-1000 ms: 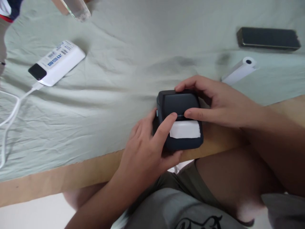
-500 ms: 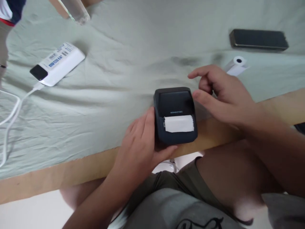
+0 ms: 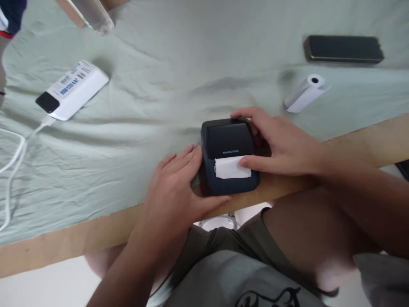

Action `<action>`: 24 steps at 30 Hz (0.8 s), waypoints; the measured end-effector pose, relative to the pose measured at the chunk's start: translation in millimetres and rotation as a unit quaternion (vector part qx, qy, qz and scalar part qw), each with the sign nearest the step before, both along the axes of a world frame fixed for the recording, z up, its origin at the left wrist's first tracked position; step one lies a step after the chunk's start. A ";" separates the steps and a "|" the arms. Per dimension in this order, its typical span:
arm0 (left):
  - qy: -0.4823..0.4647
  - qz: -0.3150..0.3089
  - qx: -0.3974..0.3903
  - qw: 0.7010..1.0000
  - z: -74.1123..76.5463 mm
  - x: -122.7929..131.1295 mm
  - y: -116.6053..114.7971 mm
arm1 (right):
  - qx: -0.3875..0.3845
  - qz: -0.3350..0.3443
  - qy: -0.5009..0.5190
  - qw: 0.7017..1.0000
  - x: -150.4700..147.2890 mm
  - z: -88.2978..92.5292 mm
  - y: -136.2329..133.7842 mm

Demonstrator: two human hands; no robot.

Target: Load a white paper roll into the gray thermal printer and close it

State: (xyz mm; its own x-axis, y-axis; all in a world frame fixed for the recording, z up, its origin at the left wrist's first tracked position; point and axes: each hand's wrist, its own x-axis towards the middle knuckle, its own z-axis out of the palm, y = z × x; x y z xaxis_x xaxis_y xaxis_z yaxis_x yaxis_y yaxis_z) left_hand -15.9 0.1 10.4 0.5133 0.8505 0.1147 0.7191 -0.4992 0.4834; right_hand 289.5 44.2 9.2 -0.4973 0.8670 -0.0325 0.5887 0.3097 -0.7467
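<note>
Wooden table edge [image 3: 96,232] comes first, with a green cloth [image 3: 159,85] behind it. A little dark printer [image 3: 227,143] sits right at that edge. Its lid looks closed and a white paper strip [image 3: 230,169] pokes out, so the paper seems to be in already. The left hand [image 3: 174,187] rests open against its side. The right hand [image 3: 283,145] curls round it, thumb on the strip. Farther back lies a spare paper roll [image 3: 305,91].
</note>
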 end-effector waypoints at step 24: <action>0.012 -0.008 -0.031 0.999 -6.0 -1.9 -8.6 | 0.173 -0.115 -0.083 0.975 -28.8 44.4 -1.8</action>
